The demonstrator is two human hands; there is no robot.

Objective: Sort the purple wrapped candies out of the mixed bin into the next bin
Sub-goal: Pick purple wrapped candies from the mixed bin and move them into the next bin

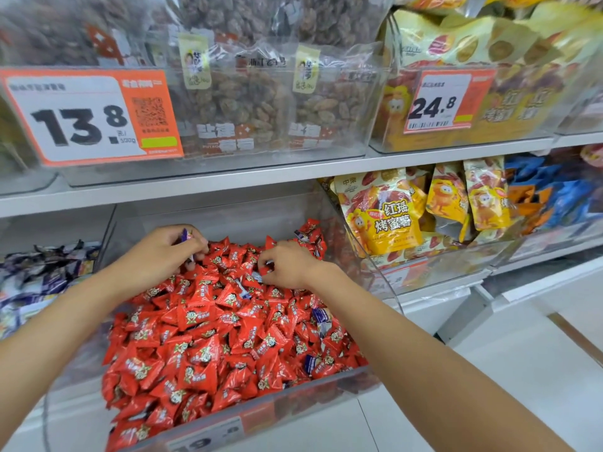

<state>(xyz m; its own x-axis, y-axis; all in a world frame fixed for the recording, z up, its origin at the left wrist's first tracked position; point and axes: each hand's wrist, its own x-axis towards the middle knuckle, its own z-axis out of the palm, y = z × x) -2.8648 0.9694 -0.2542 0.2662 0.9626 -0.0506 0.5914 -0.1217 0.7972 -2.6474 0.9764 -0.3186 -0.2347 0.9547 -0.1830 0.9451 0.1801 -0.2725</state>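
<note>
The left hand (pixel 163 252) has its grip closed on a small purple wrapped candy (pixel 184 235), long axis near upright. The right hand (pixel 287 265) has a narrow grip curled into the red triangular foil candies (pixel 202 347); what it holds is unclear.

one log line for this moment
left hand: grips purple candy | right hand: picking in mixed bin, grasp unclear | more purple in bin: yes

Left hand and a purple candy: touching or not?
Touching. The head view shows the left hand with its fingers curled round a purple wrapped candy, whose end pokes out between thumb and fingers.
</note>
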